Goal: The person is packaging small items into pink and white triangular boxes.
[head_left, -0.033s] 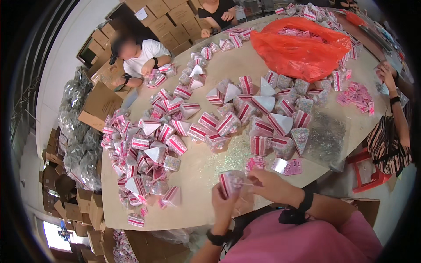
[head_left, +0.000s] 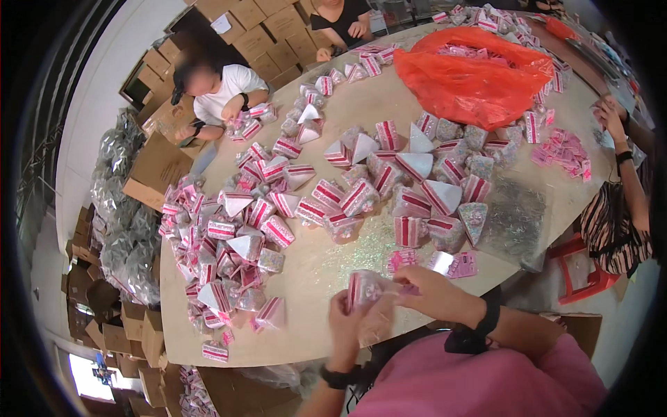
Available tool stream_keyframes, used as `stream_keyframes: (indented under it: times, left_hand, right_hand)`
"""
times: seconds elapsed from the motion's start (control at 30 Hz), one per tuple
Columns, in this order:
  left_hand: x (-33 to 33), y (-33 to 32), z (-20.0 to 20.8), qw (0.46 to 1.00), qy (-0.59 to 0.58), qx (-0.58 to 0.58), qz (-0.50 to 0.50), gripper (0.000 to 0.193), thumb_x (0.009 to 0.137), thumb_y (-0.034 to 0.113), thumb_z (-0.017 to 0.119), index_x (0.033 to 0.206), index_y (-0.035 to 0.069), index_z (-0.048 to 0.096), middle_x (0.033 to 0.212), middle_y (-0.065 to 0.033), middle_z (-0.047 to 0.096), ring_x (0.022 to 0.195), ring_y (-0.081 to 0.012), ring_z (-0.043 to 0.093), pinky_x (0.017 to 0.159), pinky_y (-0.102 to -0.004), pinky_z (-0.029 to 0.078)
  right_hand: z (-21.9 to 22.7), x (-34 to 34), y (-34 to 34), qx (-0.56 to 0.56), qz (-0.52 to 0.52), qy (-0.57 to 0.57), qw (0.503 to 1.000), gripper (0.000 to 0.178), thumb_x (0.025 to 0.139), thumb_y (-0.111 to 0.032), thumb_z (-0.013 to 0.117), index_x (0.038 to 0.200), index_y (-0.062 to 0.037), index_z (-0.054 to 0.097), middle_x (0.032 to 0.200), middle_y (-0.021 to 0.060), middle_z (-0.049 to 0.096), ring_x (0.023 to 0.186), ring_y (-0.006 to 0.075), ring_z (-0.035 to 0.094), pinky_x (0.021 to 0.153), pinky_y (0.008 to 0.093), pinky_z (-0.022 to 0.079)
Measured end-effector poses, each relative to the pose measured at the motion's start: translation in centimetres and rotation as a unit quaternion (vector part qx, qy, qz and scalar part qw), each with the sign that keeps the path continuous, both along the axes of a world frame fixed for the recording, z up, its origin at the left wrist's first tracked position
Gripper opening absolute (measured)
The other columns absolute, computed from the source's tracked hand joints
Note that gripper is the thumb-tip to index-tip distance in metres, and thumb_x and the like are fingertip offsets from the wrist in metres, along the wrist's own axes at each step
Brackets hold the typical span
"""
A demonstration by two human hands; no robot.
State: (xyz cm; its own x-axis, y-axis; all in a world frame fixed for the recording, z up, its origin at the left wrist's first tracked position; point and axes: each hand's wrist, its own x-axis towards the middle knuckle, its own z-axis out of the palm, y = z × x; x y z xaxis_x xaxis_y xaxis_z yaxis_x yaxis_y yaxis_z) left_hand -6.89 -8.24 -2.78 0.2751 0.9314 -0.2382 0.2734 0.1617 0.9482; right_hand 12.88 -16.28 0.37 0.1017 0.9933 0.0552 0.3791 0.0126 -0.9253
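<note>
Upright in my left hand (head_left: 344, 325), at the table's near edge, is a toy cake slice (head_left: 364, 286), white and pink with a red band, in a clear plastic bag. My left fingers are closed round its lower left side. Loose clear plastic (head_left: 379, 321) hangs below it. My right hand (head_left: 434, 290) is at the bag's right side, fingers pinched on a small pink card (head_left: 410, 289). Just beyond my hands lie small pink cards (head_left: 401, 259) and a stack of pink cards (head_left: 462, 265). Glittery flakes (head_left: 368, 250) are scattered beyond the slice.
Many bagged cake slices (head_left: 246, 247) cover the table's left and middle. Flat clear bags (head_left: 514, 222) lie at right, near a pink card pile (head_left: 564, 154). A red plastic bag (head_left: 472, 83) sits farther back. Co-workers sit around the table; a red stool (head_left: 590, 271) stands at right.
The picture has shifted very slightly. The pink card at my right fingertips shows more clearly, and the loose plastic under the slice is more visible. Both hands stay at the bagged slice.
</note>
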Motion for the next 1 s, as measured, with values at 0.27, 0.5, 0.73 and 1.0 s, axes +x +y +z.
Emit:
stream_keyframes:
  times: [0.27, 0.5, 0.73, 1.0]
  left_hand:
    - [-5.6, 8.7, 7.4, 0.985, -0.064, 0.134, 0.086, 0.022, 0.085, 0.01, 0.057, 0.106, 0.004, 0.053, 0.103, -0.0067, 0.055, 0.095, -0.0215, 0.054, 0.086, -0.0339, 0.044]
    - [1.3, -4.1, -0.3, 0.853, 0.095, 0.299, -0.417, 0.07, 0.073, 0.031, 0.071, 0.129, -0.002, 0.042, 0.126, -0.0225, 0.047, 0.12, -0.042, 0.04, 0.103, -0.0483, 0.03]
    - [0.1, -5.3, -2.3, 0.912, 0.032, 0.205, -0.352, 0.061, 0.077, 0.034, 0.064, 0.121, -0.004, 0.049, 0.126, -0.0223, 0.048, 0.123, -0.0392, 0.038, 0.104, -0.047, 0.03]
    - [-7.9, 9.5, 2.4, 0.948, -0.308, 0.036, 0.066, 0.046, 0.097, 0.044, 0.033, 0.118, 0.007, 0.051, 0.099, -0.0067, 0.06, 0.089, -0.0218, 0.059, 0.08, -0.0352, 0.049]
  right_hand:
    - [0.0, 4.2, -1.7, -0.069, -0.01, 0.244, 0.967, 0.03, 0.084, -0.007, 0.06, 0.112, 0.0021, 0.054, 0.098, 0.0084, 0.06, 0.092, 0.015, 0.058, 0.081, 0.0284, 0.048]
    - [-5.7, 1.5, -3.1, -0.072, 0.109, 0.022, 0.991, 0.04, 0.081, -0.009, 0.056, 0.119, -0.0018, 0.053, 0.115, 0.0166, 0.059, 0.107, 0.0295, 0.057, 0.091, 0.0359, 0.045]
    - [-5.3, 0.7, -2.5, -0.075, 0.096, 0.045, 0.991, 0.031, 0.086, -0.017, 0.052, 0.112, -0.0008, 0.057, 0.105, 0.0179, 0.061, 0.099, 0.0302, 0.059, 0.086, 0.0346, 0.046]
    - [-4.0, 4.2, -3.4, -0.137, -0.042, 0.286, 0.948, 0.017, 0.086, -0.009, 0.055, 0.099, 0.0001, 0.061, 0.092, 0.0062, 0.063, 0.084, 0.0125, 0.062, 0.072, 0.0264, 0.049]
